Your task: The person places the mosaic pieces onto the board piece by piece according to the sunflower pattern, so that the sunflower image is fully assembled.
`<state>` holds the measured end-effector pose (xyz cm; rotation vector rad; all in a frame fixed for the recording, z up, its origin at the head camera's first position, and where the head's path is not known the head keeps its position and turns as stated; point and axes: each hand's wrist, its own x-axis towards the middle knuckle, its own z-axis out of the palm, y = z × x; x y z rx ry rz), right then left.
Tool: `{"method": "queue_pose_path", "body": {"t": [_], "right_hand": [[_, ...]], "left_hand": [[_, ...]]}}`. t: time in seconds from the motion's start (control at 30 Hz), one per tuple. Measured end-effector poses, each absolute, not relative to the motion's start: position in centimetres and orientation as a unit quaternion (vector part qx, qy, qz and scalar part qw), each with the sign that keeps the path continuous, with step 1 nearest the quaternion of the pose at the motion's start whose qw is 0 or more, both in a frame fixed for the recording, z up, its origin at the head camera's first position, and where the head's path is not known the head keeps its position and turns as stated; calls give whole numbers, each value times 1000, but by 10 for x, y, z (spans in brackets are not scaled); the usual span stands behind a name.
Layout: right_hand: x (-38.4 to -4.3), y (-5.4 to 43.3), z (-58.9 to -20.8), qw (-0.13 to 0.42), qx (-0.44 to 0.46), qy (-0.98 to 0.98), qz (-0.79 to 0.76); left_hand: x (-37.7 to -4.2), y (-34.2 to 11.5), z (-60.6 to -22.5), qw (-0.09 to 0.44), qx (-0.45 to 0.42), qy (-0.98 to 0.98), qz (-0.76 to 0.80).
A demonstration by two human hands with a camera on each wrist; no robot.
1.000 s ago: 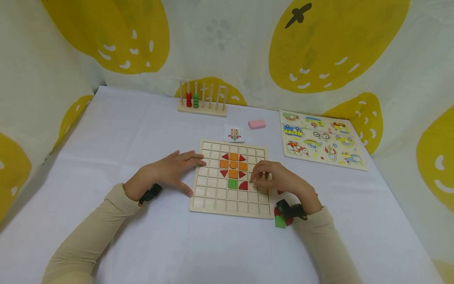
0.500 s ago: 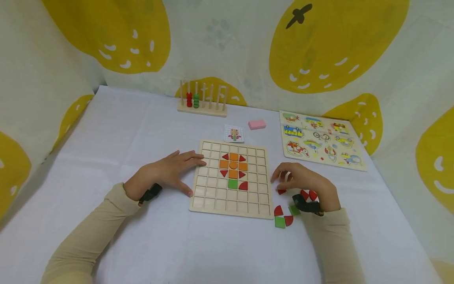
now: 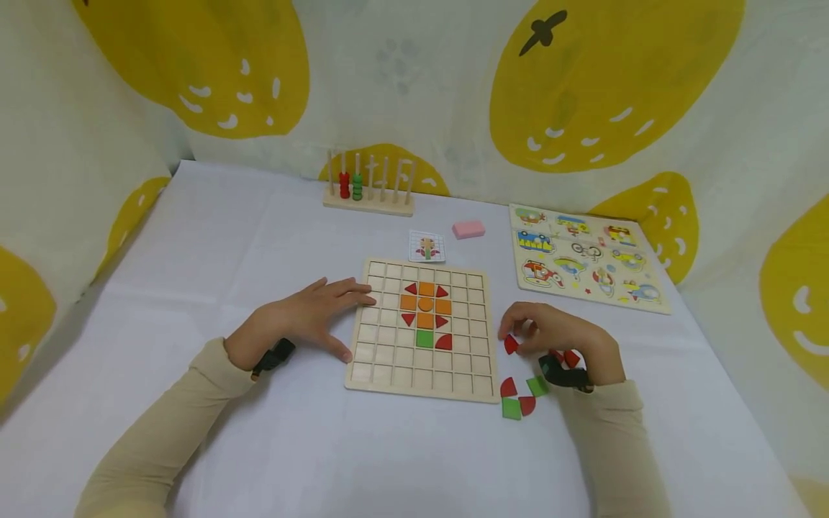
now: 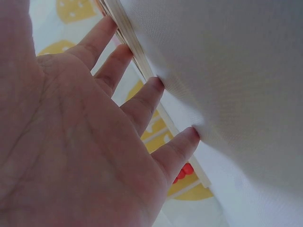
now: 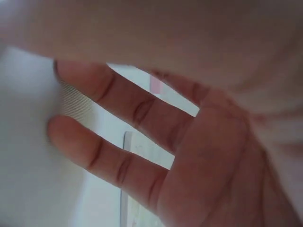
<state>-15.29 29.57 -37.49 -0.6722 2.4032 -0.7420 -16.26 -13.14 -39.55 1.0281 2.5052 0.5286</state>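
My left hand (image 3: 317,313) lies spread at the left edge of a wooden grid board (image 3: 388,374), fingertips and thumb touching its rim. In the left wrist view its fingers (image 4: 144,101) reach straight along the board's side. To the right of the board my right hand (image 3: 550,331) pinches a red quarter-circle piece (image 3: 511,344) between thumb and fingertips, low over the cloth. That piece is hidden in the right wrist view. On the board sit orange squares (image 3: 425,321), an orange circle (image 3: 425,304), red triangles (image 3: 442,321), a green square (image 3: 424,338) and another red quarter-circle (image 3: 444,342).
Loose green squares (image 3: 512,409) and red quarter-circles (image 3: 508,387) lie by the board's lower right corner. More red pieces (image 3: 571,358) show beside the right wrist. Behind stand a pattern card (image 3: 427,246), pink block (image 3: 468,229), bead-peg stand (image 3: 368,204) and vehicle puzzle (image 3: 570,266).
My right hand has moved right, off the board's grid, and down to the loose pieces, where it has taken hold of a red quarter-circle. The left hand stays in place.
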Motion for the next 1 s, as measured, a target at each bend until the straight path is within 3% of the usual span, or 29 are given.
{"method": "queue_pose_path", "body": {"t": [0.37,0.8,1.0], "right_hand": [[-157,293,-380,233,-222,908,-267],[-159,291,-386,182,-258,913,-258],[-160,288,-386,185,-246,915,-261]], "left_hand": [[-163,-132,-396,186,369,892,185],[-163,-131,-397,184,371,893,178],[-163,-131,-398,186,368,895,173]]}}
